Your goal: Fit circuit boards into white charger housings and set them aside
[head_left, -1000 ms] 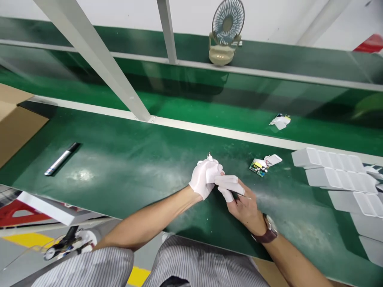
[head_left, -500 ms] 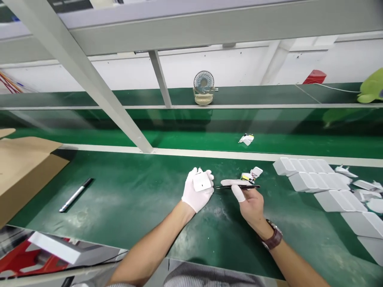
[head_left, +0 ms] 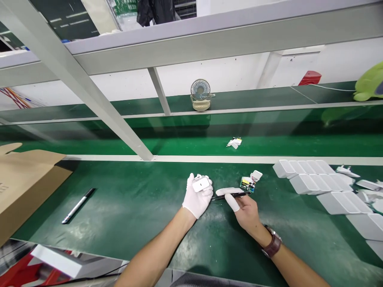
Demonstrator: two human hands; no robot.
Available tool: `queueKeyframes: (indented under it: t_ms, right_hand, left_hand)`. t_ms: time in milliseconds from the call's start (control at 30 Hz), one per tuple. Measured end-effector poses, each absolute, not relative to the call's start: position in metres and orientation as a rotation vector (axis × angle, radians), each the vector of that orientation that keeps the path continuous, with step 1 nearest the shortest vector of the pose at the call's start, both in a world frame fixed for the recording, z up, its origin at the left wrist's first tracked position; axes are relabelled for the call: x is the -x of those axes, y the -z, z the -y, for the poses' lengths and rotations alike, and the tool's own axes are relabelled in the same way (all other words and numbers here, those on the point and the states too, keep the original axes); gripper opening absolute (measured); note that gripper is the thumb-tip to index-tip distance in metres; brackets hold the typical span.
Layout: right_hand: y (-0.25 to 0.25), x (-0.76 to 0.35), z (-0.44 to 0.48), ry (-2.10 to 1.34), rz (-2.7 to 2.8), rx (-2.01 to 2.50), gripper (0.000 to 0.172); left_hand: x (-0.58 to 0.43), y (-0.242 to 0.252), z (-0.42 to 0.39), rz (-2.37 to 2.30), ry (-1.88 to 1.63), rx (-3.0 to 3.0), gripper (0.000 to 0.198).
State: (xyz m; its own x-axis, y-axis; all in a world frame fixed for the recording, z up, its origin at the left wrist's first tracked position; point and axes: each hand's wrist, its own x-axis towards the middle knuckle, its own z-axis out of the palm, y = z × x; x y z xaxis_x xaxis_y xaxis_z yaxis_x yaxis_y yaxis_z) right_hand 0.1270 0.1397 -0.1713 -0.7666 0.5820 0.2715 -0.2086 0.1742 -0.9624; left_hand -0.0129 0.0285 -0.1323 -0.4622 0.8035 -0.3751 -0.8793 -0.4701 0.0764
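Observation:
My left hand [head_left: 196, 199], in a white glove, is closed around a small white charger housing [head_left: 201, 183] with a dark slot in its face. My right hand [head_left: 243, 209] wears white covers on the thumb and forefinger. Between them it pinches black tweezers [head_left: 239, 194], whose tips point left, close beside the gloved hand. Just beyond the right hand, a small circuit board [head_left: 247, 183] with a yellow part lies on the green bench, wired to a white cover piece [head_left: 256, 175].
Rows of white charger housings [head_left: 317, 183] and loose plug pieces [head_left: 347, 171] stand at right. A marker pen [head_left: 78, 206] and cardboard box [head_left: 32, 179] are left. Another opened charger [head_left: 234, 142] lies behind the rail [head_left: 209, 159]. A fan [head_left: 200, 95] sits on the shelf; a slanted post [head_left: 98, 95] crosses the left side.
The housing in my left hand has tilted, so its slotted face looks more toward me. The tweezers have come nearer the left hand. The opened charger behind the rail appears further left.

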Motion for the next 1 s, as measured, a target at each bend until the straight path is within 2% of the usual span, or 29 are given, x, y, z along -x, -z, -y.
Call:
queueKeyframes:
  t_ms: [267, 567, 700, 900, 1000]
  right_hand:
    - [0.173, -0.125, -0.139, -1.691, 1.859, 0.322, 0.025]
    - [0.185, -0.124, -0.14, -1.675, 1.904, 0.285, 0.023]
    - [0.187, -0.121, -0.137, -1.574, 1.98, 0.29, 0.021]
    - [0.166, -0.117, -0.129, -1.512, 2.088, 0.218, 0.019]
    - [0.161, -0.118, -0.127, -1.429, 2.148, 0.145, 0.018]
  left_hand:
    - [0.015, 0.137, -0.029, -0.366, -2.08, 0.334, 0.03]
    - [0.018, 0.136, -0.029, -0.519, -2.094, 0.288, 0.028]
    - [0.026, 0.135, -0.029, -1.083, -2.054, 0.075, 0.028]
    - [0.088, 0.127, -0.059, -1.752, -2.008, -0.275, 0.058]
    - [0.137, 0.115, -0.083, -2.094, -1.936, -0.41, 0.052]
